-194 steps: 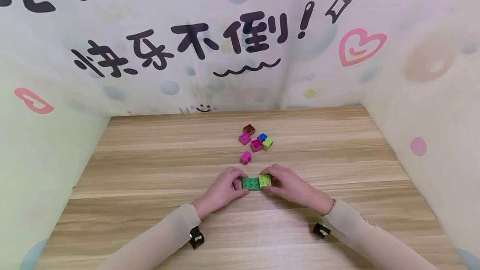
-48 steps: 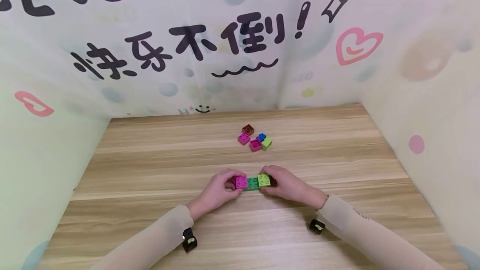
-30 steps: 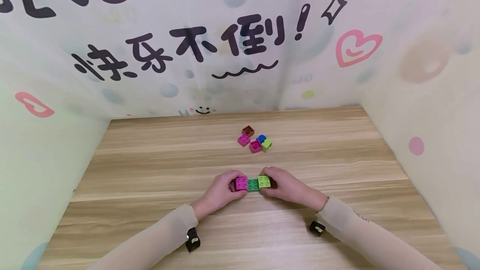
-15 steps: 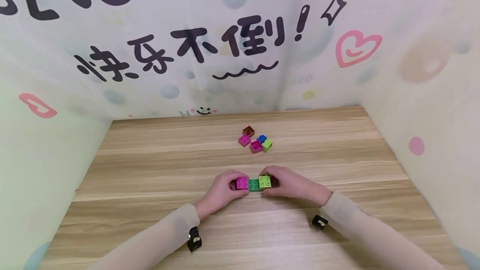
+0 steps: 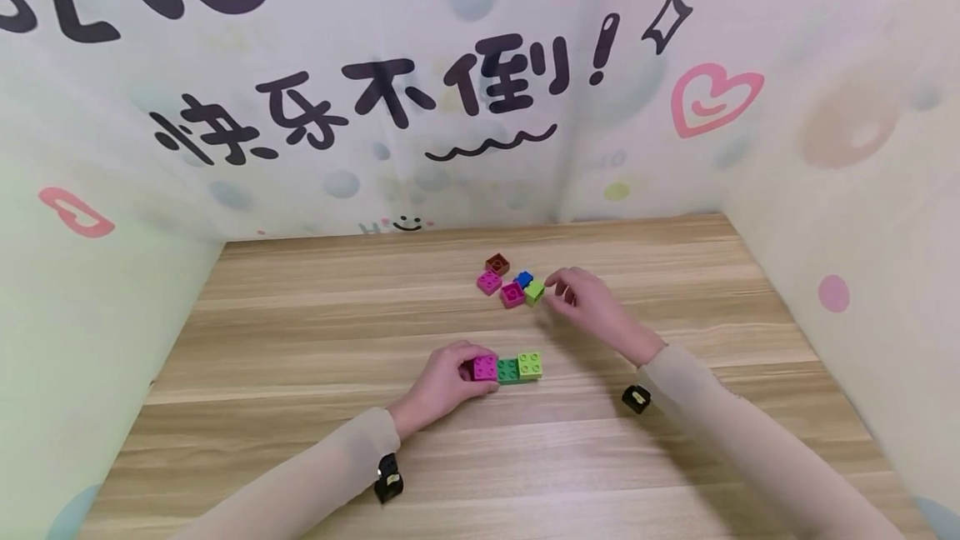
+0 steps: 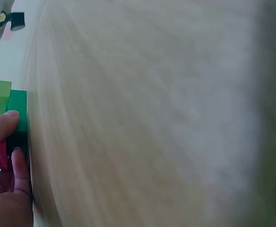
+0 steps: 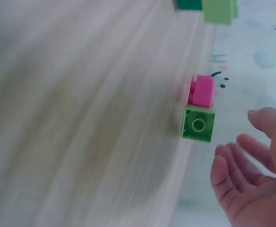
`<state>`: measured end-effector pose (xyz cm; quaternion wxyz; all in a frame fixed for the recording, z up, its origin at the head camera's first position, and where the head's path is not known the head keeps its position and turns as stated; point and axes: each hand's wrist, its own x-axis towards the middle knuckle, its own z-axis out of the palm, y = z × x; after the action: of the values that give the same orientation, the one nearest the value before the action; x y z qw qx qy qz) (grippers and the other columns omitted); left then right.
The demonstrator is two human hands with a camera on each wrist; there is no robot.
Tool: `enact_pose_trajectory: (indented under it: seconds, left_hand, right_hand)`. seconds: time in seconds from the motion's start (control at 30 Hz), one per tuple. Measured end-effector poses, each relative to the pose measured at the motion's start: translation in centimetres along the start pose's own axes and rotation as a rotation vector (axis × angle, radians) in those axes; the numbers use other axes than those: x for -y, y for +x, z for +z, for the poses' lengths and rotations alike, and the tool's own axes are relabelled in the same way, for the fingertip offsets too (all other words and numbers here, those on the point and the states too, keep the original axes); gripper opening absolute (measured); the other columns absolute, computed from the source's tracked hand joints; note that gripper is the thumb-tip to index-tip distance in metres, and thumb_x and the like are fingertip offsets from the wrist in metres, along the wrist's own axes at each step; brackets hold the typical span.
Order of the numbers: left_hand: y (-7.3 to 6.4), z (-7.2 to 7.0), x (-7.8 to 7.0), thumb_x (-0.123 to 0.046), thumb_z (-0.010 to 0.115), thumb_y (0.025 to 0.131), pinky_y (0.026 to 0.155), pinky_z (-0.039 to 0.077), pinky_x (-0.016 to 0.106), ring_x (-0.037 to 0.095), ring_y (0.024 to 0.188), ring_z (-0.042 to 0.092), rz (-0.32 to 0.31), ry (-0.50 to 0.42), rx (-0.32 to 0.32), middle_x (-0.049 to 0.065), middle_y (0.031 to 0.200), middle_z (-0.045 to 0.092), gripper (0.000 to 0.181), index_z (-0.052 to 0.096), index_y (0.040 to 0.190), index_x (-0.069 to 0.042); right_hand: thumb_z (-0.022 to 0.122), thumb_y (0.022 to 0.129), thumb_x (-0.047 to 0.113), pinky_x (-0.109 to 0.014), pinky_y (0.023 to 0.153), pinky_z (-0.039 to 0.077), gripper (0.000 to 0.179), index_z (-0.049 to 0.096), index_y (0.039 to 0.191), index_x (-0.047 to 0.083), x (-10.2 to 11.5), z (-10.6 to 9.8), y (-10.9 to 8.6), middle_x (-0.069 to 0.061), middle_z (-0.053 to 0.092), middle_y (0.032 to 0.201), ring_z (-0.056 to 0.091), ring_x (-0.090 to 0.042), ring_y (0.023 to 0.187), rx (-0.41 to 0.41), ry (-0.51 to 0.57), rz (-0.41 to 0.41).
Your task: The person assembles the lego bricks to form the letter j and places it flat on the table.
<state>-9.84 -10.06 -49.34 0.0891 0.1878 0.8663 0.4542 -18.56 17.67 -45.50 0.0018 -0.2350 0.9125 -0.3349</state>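
Note:
My left hand [image 5: 441, 377] grips the left end of a green building brick [image 5: 507, 370] that lies on the table. On top of it sit a magenta brick [image 5: 485, 367] at the left end and a lime brick [image 5: 529, 365] at the right, with green studs bare between. In the left wrist view, the thumb presses the side of the green brick [image 6: 18, 106]. My right hand [image 5: 588, 307] holds nothing, its fingers loosely bent, just right of a loose lime brick [image 5: 534, 293]. The right wrist view shows that lime brick's hollow underside [image 7: 198, 124] facing the hand.
Beside the loose lime brick lie a blue brick [image 5: 523, 279] and an upturned magenta brick [image 5: 512, 296]. Farther back are another magenta brick [image 5: 489, 282] and a brown one [image 5: 497, 264]. A printed cloth wall [image 5: 315, 190] borders the wooden table [image 5: 300, 298].
A magenta brick from the table came onto the green brick's left end. In the last half second my right hand let go of the build and moved back beside the loose lime brick.

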Motion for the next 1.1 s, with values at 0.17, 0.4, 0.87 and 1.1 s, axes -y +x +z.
enact_pose_trajectory:
  seconds: [0.17, 0.4, 0.87, 1.1]
  left_hand:
    - [0.0, 0.0, -0.2, -0.019, 0.088, 0.085, 0.082, 0.054, 0.026, 0.017, 0.100, 0.064, -0.004, -0.015, 0.011, 0.007, 0.114, 0.071, 0.040, 0.075, 0.122, -0.006]
    - [0.0, 0.1, -0.2, -0.018, 0.085, 0.088, 0.090, 0.054, 0.032, 0.020, 0.104, 0.064, 0.023, 0.019, 0.014, 0.007, 0.117, 0.070, 0.037, 0.073, 0.121, -0.007]
    - [0.7, 0.0, -0.6, -0.038, 0.090, 0.083, 0.107, 0.039, 0.051, 0.024, 0.124, 0.050, 0.042, 0.093, 0.060, 0.004, 0.131, 0.061, 0.062, 0.068, 0.138, -0.021]
    - [1.0, 1.1, -0.8, -0.045, 0.088, 0.082, 0.103, 0.033, 0.048, 0.019, 0.118, 0.052, 0.051, 0.105, 0.010, -0.005, 0.122, 0.066, 0.056, 0.073, 0.132, -0.028]
  right_hand:
    - [0.076, 0.097, 0.024, -0.037, 0.077, 0.057, 0.045, 0.061, 0.131, -0.001, -0.7, 0.6, 1.1, -0.018, 0.063, 0.113, 0.064, -0.025, 0.091, 0.061, -0.022, 0.103]
    - [0.076, 0.098, 0.029, -0.038, 0.082, 0.057, 0.051, 0.057, 0.135, 0.001, -1.2, 1.7, 2.1, -0.016, 0.062, 0.112, 0.063, -0.026, 0.096, 0.119, -0.048, 0.119]
    - [0.073, 0.099, 0.026, -0.040, 0.083, 0.056, 0.043, 0.059, 0.131, 0.001, -1.1, 2.4, 2.6, -0.013, 0.066, 0.106, 0.063, -0.025, 0.093, 0.111, -0.039, 0.108]
    - [0.073, 0.099, 0.026, -0.039, 0.081, 0.056, 0.044, 0.059, 0.132, 0.000, -1.1, 2.5, 2.4, -0.014, 0.065, 0.105, 0.062, -0.025, 0.091, 0.106, -0.039, 0.114]
